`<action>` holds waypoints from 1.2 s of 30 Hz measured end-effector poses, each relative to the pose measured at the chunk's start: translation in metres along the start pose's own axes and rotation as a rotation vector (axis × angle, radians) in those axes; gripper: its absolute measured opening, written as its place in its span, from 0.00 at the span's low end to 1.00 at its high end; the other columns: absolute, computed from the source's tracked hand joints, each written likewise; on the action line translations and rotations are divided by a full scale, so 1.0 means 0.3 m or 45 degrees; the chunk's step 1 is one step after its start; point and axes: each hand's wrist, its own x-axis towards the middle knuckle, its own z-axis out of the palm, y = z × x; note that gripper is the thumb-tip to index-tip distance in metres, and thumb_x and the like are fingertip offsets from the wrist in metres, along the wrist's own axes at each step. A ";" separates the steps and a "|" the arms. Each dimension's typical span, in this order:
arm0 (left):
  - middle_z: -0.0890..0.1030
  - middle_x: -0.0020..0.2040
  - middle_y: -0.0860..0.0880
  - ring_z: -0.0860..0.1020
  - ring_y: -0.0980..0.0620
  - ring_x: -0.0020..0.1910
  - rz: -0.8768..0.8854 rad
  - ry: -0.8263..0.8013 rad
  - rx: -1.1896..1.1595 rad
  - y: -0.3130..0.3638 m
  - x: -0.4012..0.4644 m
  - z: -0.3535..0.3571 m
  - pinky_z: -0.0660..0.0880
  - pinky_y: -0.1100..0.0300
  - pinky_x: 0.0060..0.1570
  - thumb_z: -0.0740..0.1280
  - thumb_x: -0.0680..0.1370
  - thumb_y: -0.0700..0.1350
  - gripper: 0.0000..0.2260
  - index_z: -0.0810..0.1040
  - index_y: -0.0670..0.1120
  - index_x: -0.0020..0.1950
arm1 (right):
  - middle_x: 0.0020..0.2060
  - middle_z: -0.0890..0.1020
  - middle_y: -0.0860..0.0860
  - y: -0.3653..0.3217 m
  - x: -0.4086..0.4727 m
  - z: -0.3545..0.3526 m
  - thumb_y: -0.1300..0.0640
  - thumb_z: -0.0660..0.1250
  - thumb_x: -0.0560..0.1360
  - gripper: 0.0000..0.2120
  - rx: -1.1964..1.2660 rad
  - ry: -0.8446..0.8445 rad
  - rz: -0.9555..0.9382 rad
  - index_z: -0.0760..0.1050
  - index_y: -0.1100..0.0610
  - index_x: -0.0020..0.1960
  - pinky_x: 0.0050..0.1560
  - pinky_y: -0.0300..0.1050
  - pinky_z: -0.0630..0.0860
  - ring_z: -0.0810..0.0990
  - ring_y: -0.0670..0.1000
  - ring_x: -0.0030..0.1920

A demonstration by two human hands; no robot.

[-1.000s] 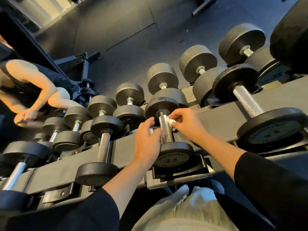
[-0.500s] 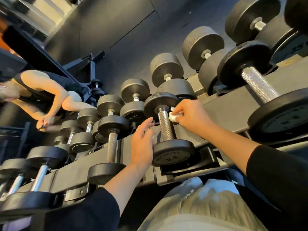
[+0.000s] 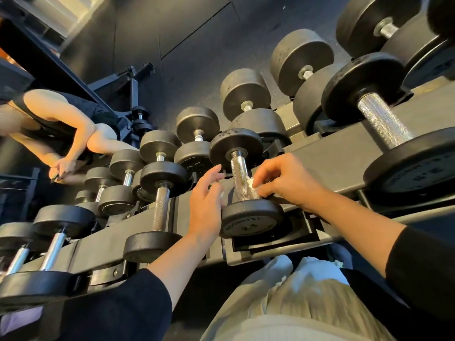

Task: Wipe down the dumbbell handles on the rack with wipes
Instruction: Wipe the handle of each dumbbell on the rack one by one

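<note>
A small black dumbbell marked 2.5 [image 3: 251,219] lies in its cradle on the top rail of the rack [image 3: 327,156]. Its knurled steel handle [image 3: 240,178] points away from me. My right hand [image 3: 285,182] pinches a crumpled white wipe [image 3: 251,186] against the handle's right side, near the front weight. My left hand [image 3: 205,205] hovers just left of the handle with fingers straight and spread, next to the front weight; a bit of white shows by its fingertips.
More dumbbells line the rack: a similar small one [image 3: 160,207] to the left, a bigger one [image 3: 384,124] to the right, others on the lower tier. A person [image 3: 61,134] crouches at the left on the dark floor. My light trousers [image 3: 295,303] are below.
My left hand has let go of the handle and opened beside it. My right hand has slid the wipe down the handle toward the front weight. The camera has moved closer.
</note>
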 end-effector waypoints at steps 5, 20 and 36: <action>0.73 0.63 0.52 0.71 0.76 0.46 0.000 -0.010 0.022 0.007 -0.004 0.002 0.65 0.83 0.40 0.55 0.82 0.40 0.17 0.69 0.47 0.70 | 0.40 0.82 0.49 -0.037 -0.006 0.006 0.69 0.72 0.67 0.09 0.012 0.017 0.063 0.81 0.55 0.37 0.48 0.48 0.80 0.81 0.50 0.47; 0.74 0.60 0.55 0.69 0.62 0.57 0.616 -0.308 0.084 0.234 0.139 0.094 0.61 0.80 0.53 0.68 0.75 0.42 0.22 0.70 0.49 0.68 | 0.45 0.83 0.49 -0.252 -0.059 -0.192 0.65 0.74 0.67 0.14 -0.453 0.644 0.016 0.80 0.53 0.51 0.53 0.46 0.79 0.81 0.47 0.48; 0.46 0.78 0.53 0.61 0.53 0.73 0.813 -0.793 0.167 0.180 0.251 0.306 0.64 0.61 0.64 0.62 0.79 0.43 0.33 0.47 0.50 0.78 | 0.49 0.80 0.47 -0.325 -0.065 -0.333 0.66 0.66 0.72 0.15 -1.387 0.716 0.261 0.79 0.54 0.57 0.54 0.38 0.71 0.77 0.47 0.52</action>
